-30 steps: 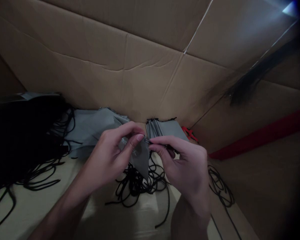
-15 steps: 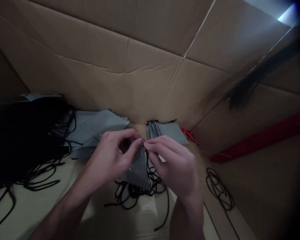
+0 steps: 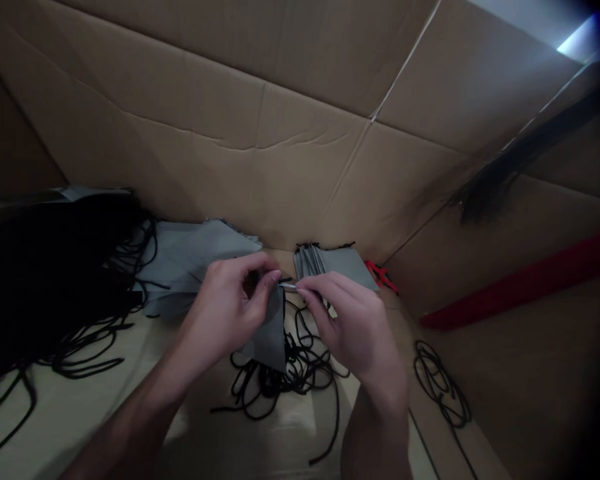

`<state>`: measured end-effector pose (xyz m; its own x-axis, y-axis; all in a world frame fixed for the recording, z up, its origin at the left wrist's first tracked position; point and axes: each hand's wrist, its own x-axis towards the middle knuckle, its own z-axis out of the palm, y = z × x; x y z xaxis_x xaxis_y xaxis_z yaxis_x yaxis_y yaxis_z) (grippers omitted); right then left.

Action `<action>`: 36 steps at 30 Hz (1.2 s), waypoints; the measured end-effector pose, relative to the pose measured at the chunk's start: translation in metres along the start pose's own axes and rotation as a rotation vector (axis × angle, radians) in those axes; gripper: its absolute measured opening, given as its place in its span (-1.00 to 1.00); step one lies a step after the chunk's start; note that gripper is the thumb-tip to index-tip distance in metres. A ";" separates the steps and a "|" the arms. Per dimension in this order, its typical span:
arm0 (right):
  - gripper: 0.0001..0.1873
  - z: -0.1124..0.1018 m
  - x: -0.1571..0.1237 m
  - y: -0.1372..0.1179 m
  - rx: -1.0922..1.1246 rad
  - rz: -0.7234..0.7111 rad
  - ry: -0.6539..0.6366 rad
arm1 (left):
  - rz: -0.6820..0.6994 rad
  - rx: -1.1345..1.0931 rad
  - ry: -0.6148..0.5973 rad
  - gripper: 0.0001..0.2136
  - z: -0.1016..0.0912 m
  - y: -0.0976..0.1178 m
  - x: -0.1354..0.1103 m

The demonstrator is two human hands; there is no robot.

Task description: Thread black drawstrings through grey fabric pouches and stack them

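Left hand (image 3: 234,301) pinches a flat, sharp-cornered gray piece (image 3: 271,337); right hand (image 3: 356,327) holds a slim silvery tool (image 3: 288,286).

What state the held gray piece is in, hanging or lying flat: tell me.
Hanging: the left hand pinches the gray piece near its top, and a corner points down.

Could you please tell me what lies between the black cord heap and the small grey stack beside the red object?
In the head view, a spread pile of grey pieces lies there, partly hidden by the left hand.
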<state>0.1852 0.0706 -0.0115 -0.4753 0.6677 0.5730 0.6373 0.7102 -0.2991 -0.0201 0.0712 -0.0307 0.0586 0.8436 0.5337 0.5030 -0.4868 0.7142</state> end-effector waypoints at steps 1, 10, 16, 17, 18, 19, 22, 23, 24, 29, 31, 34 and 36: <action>-0.82 0.001 0.000 0.001 0.001 -0.007 -0.008 | 0.013 0.012 0.017 -0.82 0.001 0.000 0.000; -0.82 0.012 0.006 0.003 0.117 0.049 -0.032 | 0.122 0.057 0.097 -0.77 0.022 0.006 -0.003; -0.82 -0.013 0.001 0.015 0.038 0.182 -0.079 | 0.125 0.093 0.146 -0.81 0.011 -0.006 0.003; -0.79 -0.016 0.000 0.017 0.023 0.186 -0.064 | 0.115 0.097 0.156 -0.82 0.010 -0.008 0.004; -0.78 -0.017 -0.001 0.018 0.013 0.181 -0.041 | 0.108 0.100 0.162 -0.83 0.009 -0.009 0.004; -0.77 -0.015 -0.002 0.018 0.006 0.171 -0.014 | 0.105 0.100 0.167 -0.84 0.010 -0.009 0.004; -0.77 -0.001 0.000 0.012 -0.034 0.134 0.025 | 0.116 0.062 0.151 -0.82 0.020 -0.004 0.002; -0.77 0.003 0.002 0.009 -0.040 0.120 0.021 | 0.121 0.049 0.134 -0.81 0.024 -0.002 0.001; -0.77 0.006 0.003 0.006 -0.031 0.115 0.012 | 0.127 0.045 0.119 -0.79 0.026 -0.001 0.001; -0.79 -0.011 0.002 0.013 0.036 0.161 -0.012 | 0.114 0.047 0.140 -0.81 0.021 -0.005 0.003; -0.76 -0.017 0.000 0.019 0.015 0.149 0.010 | 0.108 0.051 0.153 -0.83 0.020 -0.006 0.003; -0.74 -0.009 0.001 0.017 0.006 0.100 0.055 | 0.112 0.036 0.114 -0.82 0.026 -0.002 0.001; -0.70 0.003 0.004 0.010 -0.018 0.084 0.047 | 0.128 0.032 0.100 -0.79 0.032 0.002 -0.001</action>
<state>0.1876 0.0810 -0.0148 -0.3906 0.7132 0.5821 0.6846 0.6477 -0.3343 0.0084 0.0766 -0.0448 0.0384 0.7476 0.6630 0.5247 -0.5798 0.6233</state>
